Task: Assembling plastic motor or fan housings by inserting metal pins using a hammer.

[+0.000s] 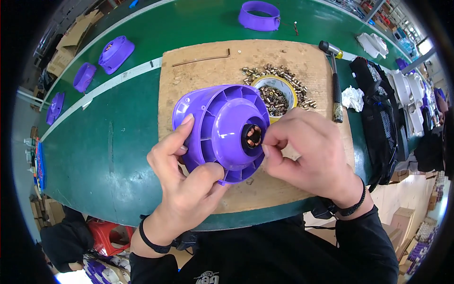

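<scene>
My left hand (pixel 182 187) grips a purple plastic housing (pixel 227 135) by its left and lower rim, tilted above a brown cardboard sheet (pixel 189 73). The housing has a domed middle and ribs around it. In its round opening sits a black core with copper windings (pixel 252 136). At the housing's right edge, beside that opening, my right hand (pixel 307 154) has thumb and forefinger pinched together; anything between them is too small to make out. Behind the housing, a roll of yellow tape (pixel 294 94) encloses small metal sleeves (pixel 273 100), and more lie scattered around it.
An L-shaped hex key (pixel 203 60) lies at the cardboard's far side, a hammer (pixel 336 90) along its right edge. Crumpled white tissue (pixel 352 98) and a black bag (pixel 378 128) are further right. A purple ring (pixel 259 16) and several purple housings (pixel 116 54) stand on the green table (pixel 109 156).
</scene>
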### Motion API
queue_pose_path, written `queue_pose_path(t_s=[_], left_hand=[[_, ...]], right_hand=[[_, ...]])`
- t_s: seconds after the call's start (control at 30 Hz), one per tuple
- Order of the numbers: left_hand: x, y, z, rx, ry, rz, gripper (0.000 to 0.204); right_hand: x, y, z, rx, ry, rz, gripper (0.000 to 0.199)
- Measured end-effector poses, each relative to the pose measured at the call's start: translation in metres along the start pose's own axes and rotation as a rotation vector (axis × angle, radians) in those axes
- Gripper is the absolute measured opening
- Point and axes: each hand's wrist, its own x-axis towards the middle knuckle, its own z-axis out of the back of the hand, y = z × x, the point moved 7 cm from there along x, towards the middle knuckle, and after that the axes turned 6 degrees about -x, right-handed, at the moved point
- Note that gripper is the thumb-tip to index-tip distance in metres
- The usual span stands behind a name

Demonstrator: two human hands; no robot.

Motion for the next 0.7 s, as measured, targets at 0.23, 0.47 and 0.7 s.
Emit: queue_pose_path(t_s=[0.23,0.47,0.7], left_hand=[[-0.005,0.012,0.007,-0.244,-0.109,0.129,0.035],[-0.012,0.02,0.009,-0.351,-0.122,0.121,0.037],[0.0,0.024,0.011,-0.498,-0.24,0.068,0.051]], right_hand=[[0.001,-0.007,-0.007,0.149,0.146,-0.03,0.117],[0.017,0.004,-0.023,0.143,0.26,0.076,0.128],[0.051,-0.029,-0.008,0.125,0.173,0.027,0.124]])
